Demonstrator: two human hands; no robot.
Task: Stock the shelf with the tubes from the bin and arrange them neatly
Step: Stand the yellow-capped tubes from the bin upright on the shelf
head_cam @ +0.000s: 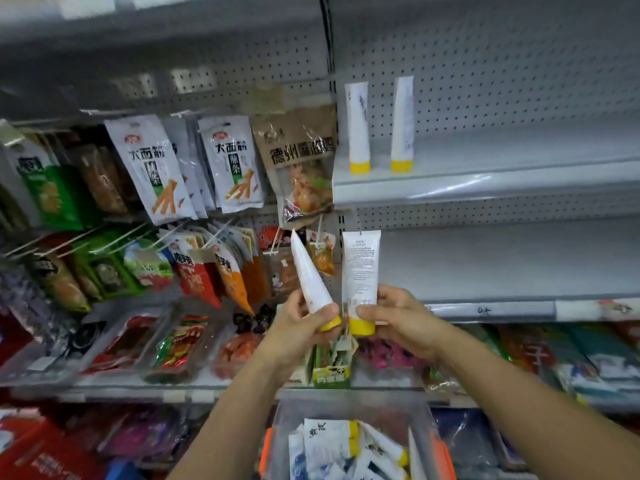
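My left hand [298, 323] grips a white tube [310, 278] near its yellow cap, cap down and tilted left. My right hand [398, 317] holds a second white tube [360, 268] upright, cap down, with its printed back facing me. Both tubes are held in front of the shelves, side by side. Two more white tubes, one [357, 126] beside the other [402, 123], stand cap-down at the left end of the upper grey shelf [485, 181]. Below my arms, a clear bin [420, 420] with orange handles holds several more tubes.
Left of the shelf upright, snack packets [152, 168] hang on pegs. The grey shelf [502, 265] behind my hands carries nothing where it shows. Lower shelves hold packaged foods and a small green carton [330, 372].
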